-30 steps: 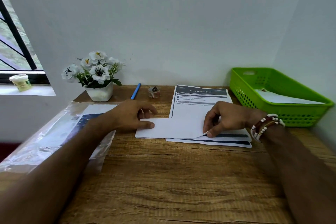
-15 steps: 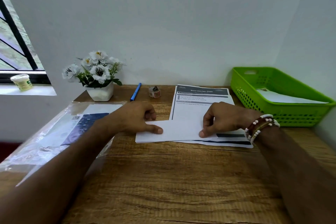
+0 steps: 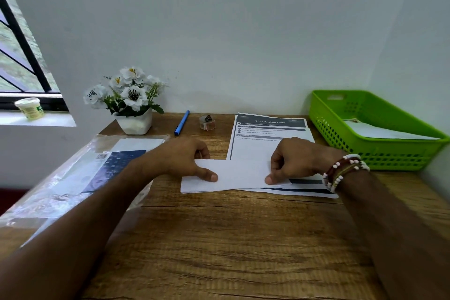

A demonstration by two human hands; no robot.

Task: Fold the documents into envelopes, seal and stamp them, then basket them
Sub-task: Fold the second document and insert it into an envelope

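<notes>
Pressing the folded document (image 3: 239, 175) flat, long axis left-right, both hands' grips curled: left hand (image 3: 181, 158), right hand (image 3: 295, 159).

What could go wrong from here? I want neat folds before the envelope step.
1. The folded sheet lies skewed, half on the stack and half on the table; creasing over that step may give a crooked fold.
2. Both thumbs press near the front edge only, left hand and right hand; the far side could spring up.
3. Sliding it may drag the stack's top page along.
</notes>
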